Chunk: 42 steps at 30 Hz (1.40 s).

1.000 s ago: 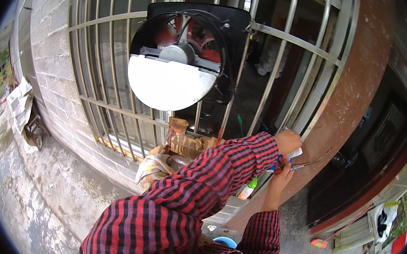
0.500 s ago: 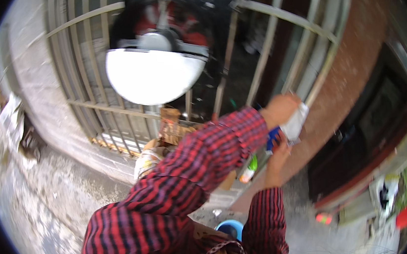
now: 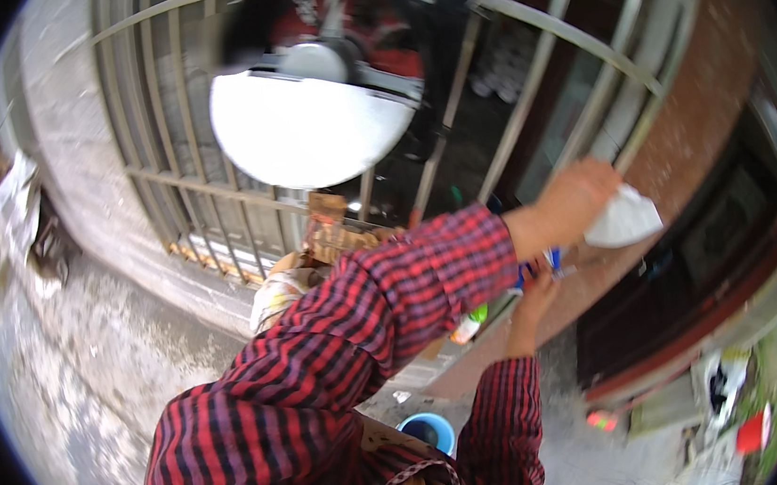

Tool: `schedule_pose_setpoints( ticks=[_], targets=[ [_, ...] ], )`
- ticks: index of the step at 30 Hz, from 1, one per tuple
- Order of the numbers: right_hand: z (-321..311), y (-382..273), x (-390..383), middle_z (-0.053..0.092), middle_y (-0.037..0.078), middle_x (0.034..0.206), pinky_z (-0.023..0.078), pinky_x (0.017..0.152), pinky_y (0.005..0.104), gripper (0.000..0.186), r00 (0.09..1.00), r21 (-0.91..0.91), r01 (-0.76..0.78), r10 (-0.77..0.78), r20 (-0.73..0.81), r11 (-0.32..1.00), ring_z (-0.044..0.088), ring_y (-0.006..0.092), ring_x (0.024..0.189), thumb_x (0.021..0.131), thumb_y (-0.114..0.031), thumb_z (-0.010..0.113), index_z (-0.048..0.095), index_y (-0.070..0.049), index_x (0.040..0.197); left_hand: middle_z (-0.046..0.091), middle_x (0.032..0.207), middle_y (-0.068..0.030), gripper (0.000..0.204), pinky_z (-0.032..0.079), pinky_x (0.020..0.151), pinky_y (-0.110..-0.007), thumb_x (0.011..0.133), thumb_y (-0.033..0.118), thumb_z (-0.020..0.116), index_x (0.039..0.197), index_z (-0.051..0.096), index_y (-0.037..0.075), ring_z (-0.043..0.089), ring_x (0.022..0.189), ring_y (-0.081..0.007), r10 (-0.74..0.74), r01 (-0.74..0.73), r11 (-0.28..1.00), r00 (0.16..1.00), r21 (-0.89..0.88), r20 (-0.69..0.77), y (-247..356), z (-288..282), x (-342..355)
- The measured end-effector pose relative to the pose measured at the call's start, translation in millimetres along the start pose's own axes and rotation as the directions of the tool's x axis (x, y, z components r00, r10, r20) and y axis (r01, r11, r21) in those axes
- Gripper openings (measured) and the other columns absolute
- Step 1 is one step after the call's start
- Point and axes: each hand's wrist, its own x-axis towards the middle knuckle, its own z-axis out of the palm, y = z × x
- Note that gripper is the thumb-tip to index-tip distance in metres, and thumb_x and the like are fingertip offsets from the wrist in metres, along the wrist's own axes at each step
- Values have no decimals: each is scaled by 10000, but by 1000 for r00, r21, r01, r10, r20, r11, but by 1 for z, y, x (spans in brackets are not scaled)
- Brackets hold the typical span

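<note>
My left hand (image 3: 582, 196), fingers closed, grips a white paper or cloth (image 3: 622, 225) at the right of the barred window (image 3: 535, 61), beside the reddish stone edge (image 3: 663, 147). Below it, my right hand (image 3: 534, 289) is closed on a small blue object (image 3: 551, 258) with a thin item beside it, too blurred to name exactly. A green-capped bottle (image 3: 466, 327) lies just left of my right hand, partly behind the left sleeve. Higher up, a black-housed fan (image 3: 322, 55) with red blades and a white half-round panel (image 3: 310, 128) is mounted on the bars.
Torn cardboard (image 3: 329, 216) and a bundled cloth (image 3: 276, 302) sit at the window's foot. A blue basin (image 3: 442, 436) stands below. A draped white sheet (image 3: 20, 205) is at the far left. A dark doorway (image 3: 625, 331) and a red object (image 3: 754, 431) are at right.
My left hand has moved up and rightward, bringing the white piece out along the window's edge. My right hand has shifted upward slightly. The view has shifted and blurred.
</note>
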Motion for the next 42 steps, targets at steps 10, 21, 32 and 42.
schedule_pose_setpoints(
  ticks=[10,21,32,42],
  targets=[
    [-20,-114,-122,580,3,803,403,575,231,180,975,-378,159,-84,207,912,495,55,663,1043,-121,517,566,-13,1179,573,616,-155,179,447,499,-391,941,170,664,885,572,28,597,534,-278,-668,681,729,730,-70,143,33,-177,-92],
    [31,-160,-216,606,21,754,395,561,201,161,910,-356,-15,160,382,934,500,55,626,1059,-133,497,576,-25,1149,659,848,59,268,393,545,-181,1052,243,598,1192,658,21,536,652,3,-911,612,85,368,-787,188,70,-303,-191],
    [68,-177,-246,636,38,667,475,571,236,91,758,-343,59,181,626,937,593,87,592,981,-100,610,621,-11,996,707,1138,-67,278,541,902,-290,1076,191,534,1267,609,5,677,1013,-130,-923,366,189,383,-911,-37,65,-351,-192],
    [65,-194,-260,652,97,633,505,550,305,106,632,-515,272,253,733,813,678,184,563,942,-108,691,639,-19,965,634,1298,-101,396,540,957,-330,1116,305,417,1386,483,23,645,1138,-167,-883,359,172,469,-917,18,54,-357,-153]
  ],
)
